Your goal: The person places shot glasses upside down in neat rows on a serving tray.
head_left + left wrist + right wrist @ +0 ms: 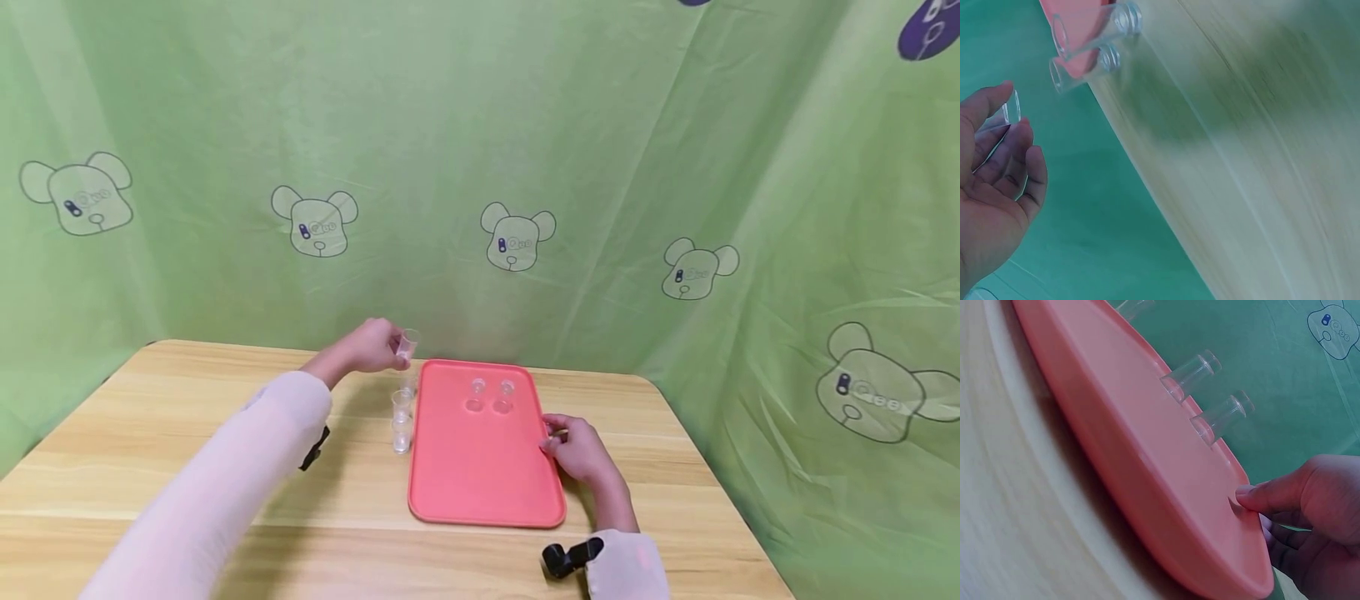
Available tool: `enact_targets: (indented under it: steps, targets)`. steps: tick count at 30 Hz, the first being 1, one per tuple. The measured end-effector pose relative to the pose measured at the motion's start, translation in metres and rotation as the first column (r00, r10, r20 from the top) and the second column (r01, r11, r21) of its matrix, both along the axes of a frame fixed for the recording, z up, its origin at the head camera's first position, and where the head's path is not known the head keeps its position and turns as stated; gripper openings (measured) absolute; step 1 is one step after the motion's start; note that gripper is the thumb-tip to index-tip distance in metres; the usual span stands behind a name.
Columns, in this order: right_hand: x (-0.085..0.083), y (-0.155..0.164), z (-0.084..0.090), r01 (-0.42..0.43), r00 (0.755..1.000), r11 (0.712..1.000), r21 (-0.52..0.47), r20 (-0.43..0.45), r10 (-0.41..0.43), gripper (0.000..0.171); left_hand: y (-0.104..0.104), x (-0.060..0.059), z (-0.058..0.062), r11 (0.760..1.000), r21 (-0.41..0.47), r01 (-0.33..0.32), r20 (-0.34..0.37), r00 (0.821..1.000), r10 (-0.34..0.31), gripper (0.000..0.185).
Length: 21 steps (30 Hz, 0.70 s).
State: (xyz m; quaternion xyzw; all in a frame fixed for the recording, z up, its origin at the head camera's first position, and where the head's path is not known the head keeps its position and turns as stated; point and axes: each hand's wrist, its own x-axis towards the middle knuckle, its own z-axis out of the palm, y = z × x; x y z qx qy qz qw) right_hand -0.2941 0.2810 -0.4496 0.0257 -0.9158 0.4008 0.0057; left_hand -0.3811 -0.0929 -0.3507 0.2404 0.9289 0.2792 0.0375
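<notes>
A pink tray (480, 492) lies on the wooden table (150, 433) with two small clear cups (491, 394) standing near its far end. My left hand (373, 344) is raised just left of the tray's far corner and holds a clear cup (407, 343) between thumb and fingers; the same cup (999, 122) shows in the left wrist view. Below it, two more clear cups (402, 418) stand on the table beside the tray. My right hand (579, 450) grips the tray's right rim (1235, 550), thumb on top.
A green cloth with bear prints (517, 237) hangs behind and around the table. The table's rounded edges lie at left and right. Black wrist-camera mounts (570, 557) sit on both sleeves.
</notes>
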Motion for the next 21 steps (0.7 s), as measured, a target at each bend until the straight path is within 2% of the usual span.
enact_targets:
  steps: [11,21]
  targets:
    - [-0.001,0.0,0.0,0.01,1.0,1.0,0.0,0.003,-0.01,0.044,0.019,0.002,0.003,0.998,-0.008,0.056,-0.018,0.998,-0.056,0.022]
    - [0.0,0.001,0.0,0.002,1.0,1.0,-0.005,0.006,-0.002,0.044,0.032,0.003,0.002,0.999,-0.038,0.032,0.014,0.999,-0.031,0.021]
